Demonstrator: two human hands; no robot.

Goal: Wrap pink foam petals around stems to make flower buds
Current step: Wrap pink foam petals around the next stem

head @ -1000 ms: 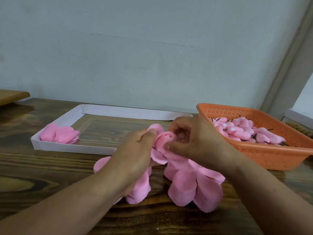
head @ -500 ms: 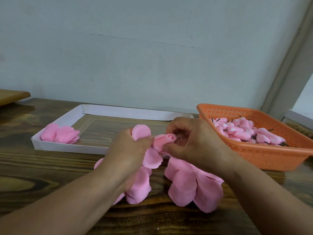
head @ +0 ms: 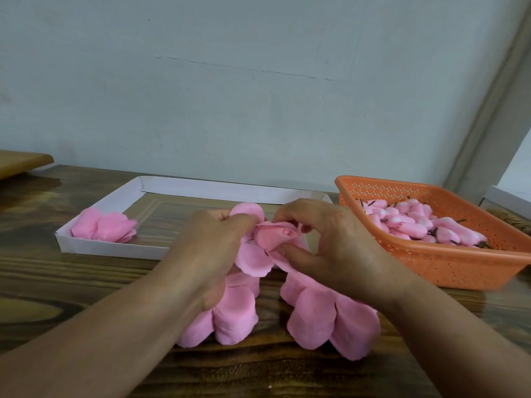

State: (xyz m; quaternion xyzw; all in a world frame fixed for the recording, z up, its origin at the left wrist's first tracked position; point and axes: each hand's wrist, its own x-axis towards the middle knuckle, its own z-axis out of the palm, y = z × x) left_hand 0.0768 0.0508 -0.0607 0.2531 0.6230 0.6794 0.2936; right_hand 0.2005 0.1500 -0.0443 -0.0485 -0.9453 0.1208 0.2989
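The half-rolled pink foam bud [head: 274, 235] is held just above the wooden table [head: 86, 288], between both hands, in front of the shallow white cardboard tray [head: 115, 249]. The foam looks very light, soft and easy to crease, so I think it is best taken at the rolled base with a gentle pinch. Its long axis lies nearly level, and the open tip points to the right and a little toward the camera. The stem is hidden.

The left hand [head: 212, 248] pinches the loose petals at the bud's left side. The right hand [head: 330, 245] has curled fingers, and the thumb presses the wrap from below.

Loose pink foam petals [head: 324, 317] lie under the hands. The orange perforated plastic basket [head: 459, 271] at the right holds finished buds.
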